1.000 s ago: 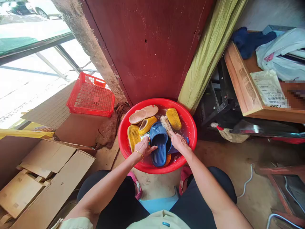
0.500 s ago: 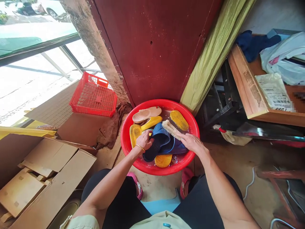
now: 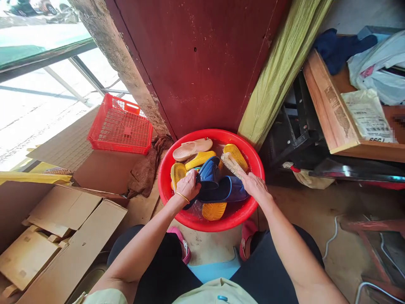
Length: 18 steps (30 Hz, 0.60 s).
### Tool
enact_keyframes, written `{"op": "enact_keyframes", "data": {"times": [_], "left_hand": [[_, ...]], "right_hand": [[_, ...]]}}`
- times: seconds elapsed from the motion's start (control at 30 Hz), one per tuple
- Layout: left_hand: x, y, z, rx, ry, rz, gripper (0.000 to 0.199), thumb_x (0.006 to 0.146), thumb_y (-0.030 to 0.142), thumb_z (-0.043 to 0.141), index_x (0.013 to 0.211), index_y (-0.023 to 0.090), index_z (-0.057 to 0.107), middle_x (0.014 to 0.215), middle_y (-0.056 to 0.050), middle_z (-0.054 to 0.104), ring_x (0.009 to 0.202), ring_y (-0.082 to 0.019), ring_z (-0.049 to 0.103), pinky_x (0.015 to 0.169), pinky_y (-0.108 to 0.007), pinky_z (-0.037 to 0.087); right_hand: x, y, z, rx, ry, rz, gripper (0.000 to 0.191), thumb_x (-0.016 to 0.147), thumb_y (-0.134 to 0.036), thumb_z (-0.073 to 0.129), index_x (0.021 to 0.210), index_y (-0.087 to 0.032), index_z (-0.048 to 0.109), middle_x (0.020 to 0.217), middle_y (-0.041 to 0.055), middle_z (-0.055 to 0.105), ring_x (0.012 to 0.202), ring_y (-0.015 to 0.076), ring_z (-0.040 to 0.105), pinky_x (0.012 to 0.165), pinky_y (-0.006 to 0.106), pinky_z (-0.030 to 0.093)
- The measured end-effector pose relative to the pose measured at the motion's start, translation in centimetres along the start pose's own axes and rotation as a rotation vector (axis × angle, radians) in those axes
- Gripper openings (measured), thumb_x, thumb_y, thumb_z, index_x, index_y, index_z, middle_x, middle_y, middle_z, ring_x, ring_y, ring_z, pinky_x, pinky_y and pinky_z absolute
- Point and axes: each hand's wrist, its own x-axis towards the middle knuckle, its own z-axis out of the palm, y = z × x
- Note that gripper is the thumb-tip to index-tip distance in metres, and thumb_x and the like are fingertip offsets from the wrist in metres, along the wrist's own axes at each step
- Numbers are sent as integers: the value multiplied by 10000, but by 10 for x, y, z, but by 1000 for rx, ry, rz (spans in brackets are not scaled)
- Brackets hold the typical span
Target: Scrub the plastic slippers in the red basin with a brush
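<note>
A red basin with water in it stands between my feet. My left hand is closed on a blue slipper, tilted up over the basin's left side. In my right hand is a scrub brush with pale bristles, held at the right side, apart from that slipper. A second blue slipper lies in the basin below the brush. Around them are a beige slipper, a yellow slipper and more yellow slippers, one sole at the near side.
A red plastic crate and a brown cloth lie to the left, by cardboard boxes. Behind the basin rises a dark red door. A wooden drawer juts out at the right, beside a yellow-green curtain.
My left hand has turned and raised the blue slipper, so its strap faces differently and the second blue slipper shows more. The brush has shifted slightly right. The view has moved a little.
</note>
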Motion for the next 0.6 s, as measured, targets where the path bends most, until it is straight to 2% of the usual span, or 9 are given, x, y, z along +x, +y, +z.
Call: {"op": "enact_keyframes", "data": {"times": [0.1, 0.2, 0.27, 0.37, 0.47, 0.53, 0.6], "left_hand": [[-1, 14, -4, 99, 1, 64, 363, 845, 212, 534, 1205, 164, 511, 1183, -137, 628, 1091, -281, 609, 913, -374, 488], [4, 25, 7, 157, -34, 109, 392, 843, 183, 540, 1235, 164, 514, 1236, -145, 613, 1147, -282, 582, 975, -376, 459], [7, 26, 17, 154, -95, 124, 415, 835, 159, 551, 1248, 162, 517, 1217, -144, 627, 1156, -272, 583, 1009, -374, 439], [15, 18, 28, 120, -198, 88, 376, 823, 160, 574, 1198, 152, 552, 1171, -143, 652, 1147, -260, 601, 1014, -358, 438], [24, 4, 29, 89, -230, 38, 299, 822, 171, 572, 1120, 157, 589, 1133, -132, 672, 1128, -256, 624, 1000, -342, 452], [29, -4, 29, 63, -204, 8, 285, 820, 176, 568, 1103, 164, 601, 1106, -126, 684, 1121, -266, 634, 989, -347, 462], [31, -9, 30, 32, -173, -14, 293, 816, 192, 571, 1105, 168, 608, 1089, -127, 693, 1117, -285, 641, 978, -364, 473]], "right_hand": [[5, -8, 8, 8, -41, -1, 488, 1015, -262, 349, 1471, -386, 473, 1039, 98, 667, 872, 203, 676, 777, 301, 483], [9, -18, 10, 9, -88, 25, 487, 999, -191, 338, 1409, -322, 565, 1053, 129, 677, 944, 227, 676, 818, 317, 487], [11, -22, 6, 17, -86, 45, 504, 987, -173, 352, 1440, -304, 532, 1063, 137, 680, 978, 237, 673, 842, 328, 486], [7, -29, -4, 37, -54, 45, 530, 1007, -226, 336, 1524, -324, 402, 1111, 128, 673, 983, 232, 672, 837, 319, 486], [-6, -43, -11, 71, -2, -114, 537, 1031, -330, 305, 1566, -369, 285, 1111, 92, 664, 946, 210, 670, 793, 286, 482], [-14, -52, -13, 73, 9, -251, 544, 1032, -357, 309, 1571, -398, 247, 1084, 70, 659, 921, 194, 667, 768, 264, 474], [-16, -56, -12, 45, -1, -301, 544, 1030, -346, 317, 1564, -426, 245, 1073, 62, 653, 900, 183, 667, 746, 251, 469]]}}
